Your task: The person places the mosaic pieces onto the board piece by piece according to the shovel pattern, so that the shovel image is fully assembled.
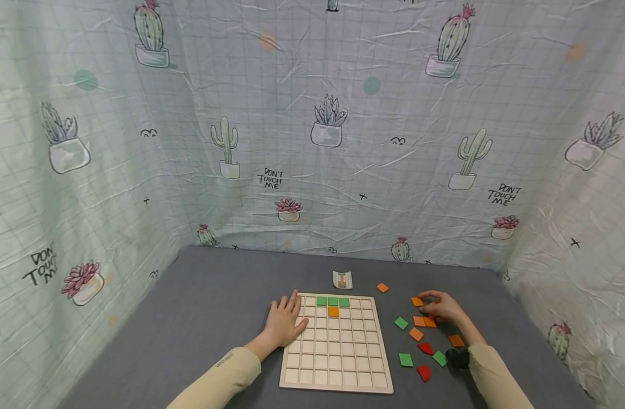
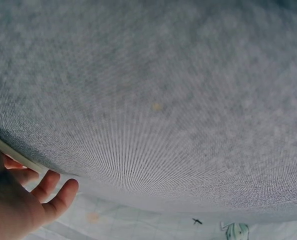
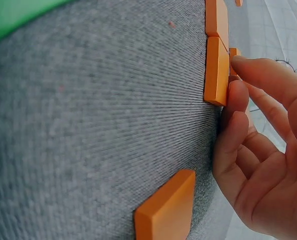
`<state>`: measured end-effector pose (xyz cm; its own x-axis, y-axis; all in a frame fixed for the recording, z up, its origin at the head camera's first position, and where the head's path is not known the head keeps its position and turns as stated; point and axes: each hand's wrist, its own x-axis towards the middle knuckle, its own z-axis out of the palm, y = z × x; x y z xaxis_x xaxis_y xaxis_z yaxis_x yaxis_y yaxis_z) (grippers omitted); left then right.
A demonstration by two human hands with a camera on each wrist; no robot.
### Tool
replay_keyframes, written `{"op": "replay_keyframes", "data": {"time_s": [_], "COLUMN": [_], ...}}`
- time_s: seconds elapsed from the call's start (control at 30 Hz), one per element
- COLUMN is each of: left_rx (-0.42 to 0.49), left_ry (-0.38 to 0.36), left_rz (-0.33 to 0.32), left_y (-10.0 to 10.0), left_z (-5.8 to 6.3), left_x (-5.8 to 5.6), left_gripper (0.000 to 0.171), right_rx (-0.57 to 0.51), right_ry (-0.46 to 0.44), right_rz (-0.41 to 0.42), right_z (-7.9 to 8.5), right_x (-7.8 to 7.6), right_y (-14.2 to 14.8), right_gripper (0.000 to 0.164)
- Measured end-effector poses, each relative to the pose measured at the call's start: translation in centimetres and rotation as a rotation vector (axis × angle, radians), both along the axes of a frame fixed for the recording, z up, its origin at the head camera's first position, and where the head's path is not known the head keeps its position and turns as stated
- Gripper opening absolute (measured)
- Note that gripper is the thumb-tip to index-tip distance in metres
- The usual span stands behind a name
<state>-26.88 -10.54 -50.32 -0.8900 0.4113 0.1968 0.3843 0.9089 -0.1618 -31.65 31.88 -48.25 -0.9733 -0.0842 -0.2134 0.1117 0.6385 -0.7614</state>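
A pale wooden grid board [image 1: 349, 363] lies on the table, with three green tiles [image 1: 332, 301] in its far row and one orange tile [image 1: 333, 312] below them. My left hand [image 1: 283, 321] rests on the board's left edge, fingers spread; the left wrist view shows the hand [image 2: 26, 205] at that edge. On the right, my right hand [image 1: 441, 307] has its finger and thumb at opposite sides of a loose orange tile [image 1: 416, 301], pinching it. In the right wrist view, the fingers partly hide this tile [image 3: 235, 51]. Two adjoining orange tiles [image 3: 217, 70] lie close by.
Loose orange, green [image 1: 406, 360] and red pieces [image 1: 423, 373] are scattered right of the board. A small picture card [image 1: 342, 279] lies beyond its far edge. A black object [image 1: 457, 358] sits at my right wrist. Cactus-print curtains [image 1: 327, 170] surround the grey table [image 1: 225, 295].
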Motion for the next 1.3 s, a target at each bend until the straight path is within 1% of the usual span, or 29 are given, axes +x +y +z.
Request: {"op": "replay_keyframes", "data": {"time_s": [0.23,0.53,0.77,0.93,1.07,1.3], "left_rx": [0.002,0.005,-0.003,0.0,0.013,0.01], "left_ry": [0.002,-0.002,-0.001,-0.007,-0.008,-0.006], "left_rz": [0.0,-0.002,0.003,0.001,-0.001,0.001], "left_y": [-0.01,-0.07,-0.05,-0.05,-0.05,-0.08], "left_z": [-0.25,-0.19,-0.16,-0.31,-0.36,-0.38], "left_x": [-0.13,-0.23,-0.27,-0.19,-0.2,-0.34], "left_gripper": [0.062,0.062,0.062,0.062,0.062,0.062], "right_rx": [0.055,0.099,0.148,0.135,0.129,0.143], "right_ry": [-0.002,0.005,0.006,0.005,0.02,0.031], "right_rz": [-0.026,-0.066,-0.117,-0.121,-0.124,-0.142], "right_z": [0.01,-0.27,-0.33,-0.47,-0.52,-0.63], "right_x": [-0.21,-0.28,-0.44,-0.25,-0.11,-0.37], "right_y": [-0.13,-0.24,-0.41,-0.41,-0.42,-0.36], "right_gripper": [0.049,0.04,0.037,0.039,0.039,0.036]}}
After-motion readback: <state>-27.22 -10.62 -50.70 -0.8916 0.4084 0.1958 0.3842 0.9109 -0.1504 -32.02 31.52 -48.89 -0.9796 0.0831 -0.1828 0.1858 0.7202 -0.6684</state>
